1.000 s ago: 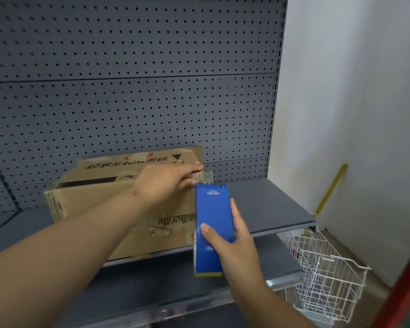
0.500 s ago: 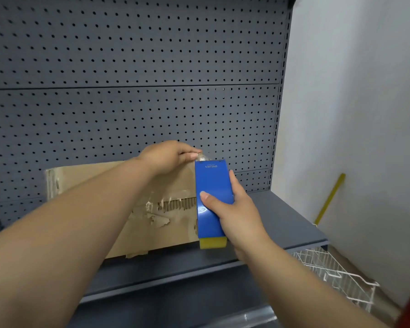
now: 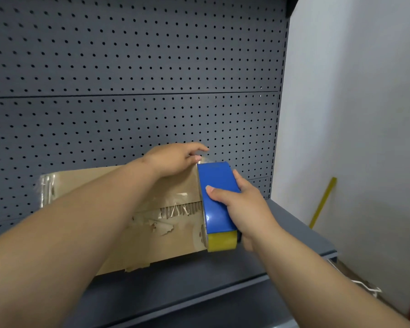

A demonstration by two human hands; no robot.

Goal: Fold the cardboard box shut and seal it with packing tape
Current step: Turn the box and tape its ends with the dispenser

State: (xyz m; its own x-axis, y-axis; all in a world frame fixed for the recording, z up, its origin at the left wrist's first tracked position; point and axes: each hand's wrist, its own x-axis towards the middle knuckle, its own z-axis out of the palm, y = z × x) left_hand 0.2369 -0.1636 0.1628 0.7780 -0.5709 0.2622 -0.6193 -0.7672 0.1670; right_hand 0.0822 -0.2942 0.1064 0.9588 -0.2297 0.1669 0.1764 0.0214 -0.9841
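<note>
Fingers (image 3: 237, 177) of right hand (image 3: 244, 207) gripping blue tape dispenser (image 3: 217, 181), held at right end of cardboard box (image 3: 166, 237). Left hand (image 3: 173, 159) pinching tape end (image 3: 207, 159) at box's top right corner. Box on grey shelf (image 3: 199, 280) before pegboard (image 3: 128, 67); yellow stick (image 3: 323, 202) against wall (image 3: 365, 114).

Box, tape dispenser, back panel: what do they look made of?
Cardboard box: brown corrugated cardboard, matte; the torn facing exposes the fluting. Tape dispenser: likely plastic, glossy blue, with a highlight on its curved shell; painted metal is possible. Tape roll in it: yellowish, glossy film. Back panel: looks like painted sheet metal, matte dark grey, with regular punched holes.
</note>
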